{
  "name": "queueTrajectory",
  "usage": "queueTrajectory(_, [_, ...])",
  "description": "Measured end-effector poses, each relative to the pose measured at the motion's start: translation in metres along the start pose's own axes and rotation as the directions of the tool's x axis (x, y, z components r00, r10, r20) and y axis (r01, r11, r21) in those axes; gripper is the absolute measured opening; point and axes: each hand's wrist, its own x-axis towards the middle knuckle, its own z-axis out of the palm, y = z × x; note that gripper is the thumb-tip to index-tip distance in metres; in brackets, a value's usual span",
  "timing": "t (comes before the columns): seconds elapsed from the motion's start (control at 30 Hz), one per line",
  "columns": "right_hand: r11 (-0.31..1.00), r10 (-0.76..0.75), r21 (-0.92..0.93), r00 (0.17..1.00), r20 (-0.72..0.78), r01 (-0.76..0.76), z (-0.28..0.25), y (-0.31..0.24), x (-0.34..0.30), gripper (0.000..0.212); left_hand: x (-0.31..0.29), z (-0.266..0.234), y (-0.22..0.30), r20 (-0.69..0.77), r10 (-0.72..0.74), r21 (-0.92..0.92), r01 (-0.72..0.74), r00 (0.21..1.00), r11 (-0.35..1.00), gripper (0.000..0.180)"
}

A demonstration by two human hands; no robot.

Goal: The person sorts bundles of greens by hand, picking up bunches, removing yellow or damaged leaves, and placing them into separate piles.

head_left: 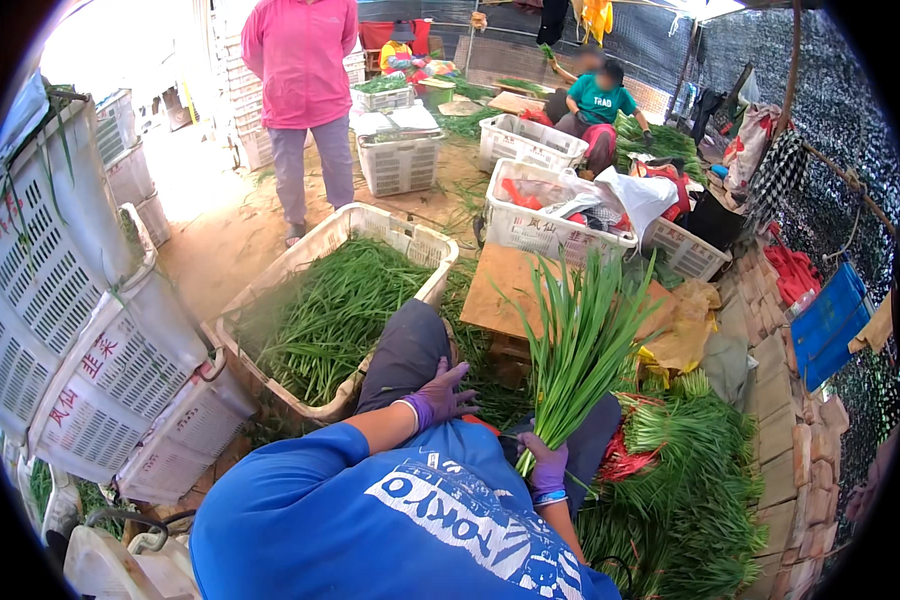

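My right hand [544,468], in a purple glove, is closed around the lower stems of a bunch of garlic chives [582,350]. The long flat green leaves fan upward over my right thigh. Also gloved in purple, my left hand [438,397] lies over my left thigh with its fingers spread and nothing in them. Beyond that knee stands a white plastic crate [410,240] heaped with loose chives [335,310]. On my right, many tied-looking bundles of chives [685,480] lie in a pile, with red ties [642,440] at its near-left side.
A wooden board [505,290] sits just ahead. Stacked white crates [120,350] rise on my left. Another crate [555,230] holds cloths and bags. A person in pink [300,60] stands ahead; co-workers, one in a green shirt [600,100], sit farther back. Bricks [805,480] line the right.
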Motion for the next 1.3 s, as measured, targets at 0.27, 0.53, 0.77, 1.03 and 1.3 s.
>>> queueTrajectory(0.27, [0.999, 0.042, 0.025, 0.999, 0.009, -0.043, 0.008, -0.016, -0.004, 0.036, 0.033, 0.009, -0.005, -0.141, -0.071, 0.085, 0.084, 0.987, 0.993, 0.083])
queueTrajectory(0.53, [0.988, 0.128, 0.092, 0.991, -0.023, -0.126, 0.008, -0.010, -0.005, 0.038, 0.058, -0.019, 0.003, 0.135, -0.263, 0.084, 0.254, 0.955, 0.964, 0.009])
queueTrajectory(0.77, [0.986, 0.130, 0.106, 0.991, -0.020, -0.127, 0.005, -0.007, -0.003, 0.037, 0.062, -0.025, 0.002, 0.017, -0.279, 0.240, 0.267, 0.960, 0.933, 0.012])
queueTrajectory(1.03, [0.983, 0.153, 0.104, 0.987, -0.038, -0.149, 0.007, -0.013, -0.004, 0.035, 0.062, -0.021, -0.006, 0.001, -0.282, 0.101, 0.281, 0.959, 0.954, 0.027])
queueTrajectory(1.3, [0.965, 0.170, 0.211, 0.984, -0.053, -0.155, 0.004, -0.026, 0.000, 0.034, 0.032, -0.017, 0.001, 0.251, -0.216, 0.129, 0.188, 0.944, 0.974, 0.020])
